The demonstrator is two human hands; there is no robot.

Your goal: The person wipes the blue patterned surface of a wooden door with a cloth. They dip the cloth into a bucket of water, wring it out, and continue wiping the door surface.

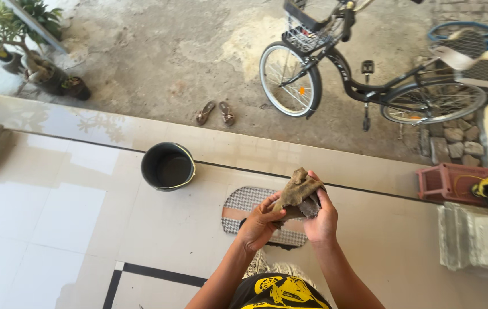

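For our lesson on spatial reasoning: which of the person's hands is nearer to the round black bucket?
Left. The left hand is right of the round black bucket; the right hand lies farther right.

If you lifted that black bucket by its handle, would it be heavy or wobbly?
The black bucket probably feels fairly heavy, since it seems to hold dark water. That water could slosh if it swings. Resting on the smooth tiled floor, it may slide more easily than tip, because it looks wide and low.

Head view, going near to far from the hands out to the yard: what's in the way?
Both hands wringing a brown cloth → patterned mat → black bucket → pair of sandals → bicycle.
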